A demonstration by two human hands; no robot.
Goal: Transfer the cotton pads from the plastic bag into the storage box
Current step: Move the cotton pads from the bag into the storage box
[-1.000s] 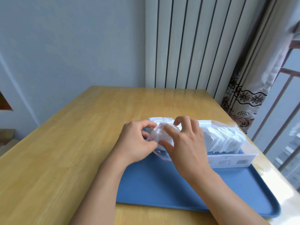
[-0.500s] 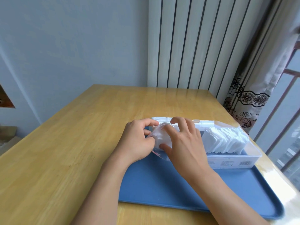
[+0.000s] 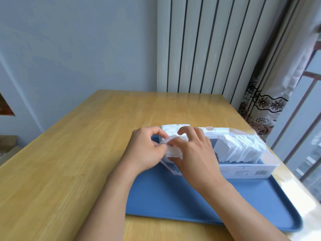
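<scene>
Near the middle of the frame, both hands met over a small clear bag of round white pads. The left hand came in from the lower left; its fingers were curled and its thumb pinched the crumpled mouth of the bag. The right hand came in from the lower right, its thumb and forefinger closed on the pads at that mouth while the other fingers arched above them. Whether those fingertips held only the pads or the plastic too was hard to tell, since film and cotton blurred together there.

The bag lay tilted, its lower edge with a red strip resting on the left part of a blue tray. The tray sat on a pale wooden tabletop, filling the lower right of the frame.

Just right of the hands, touching the bag or nearly so, stood a clear box on the tray's far side. A row of square white pads stood on edge in its right half; its left half, beside the right hand, looked bare. The lid stood open behind. A white wad lay beyond the hands, at the tray's far left corner.

In the upper half were a blue-grey wall, a white ribbed radiator and, at the right edge, a patterned curtain.
</scene>
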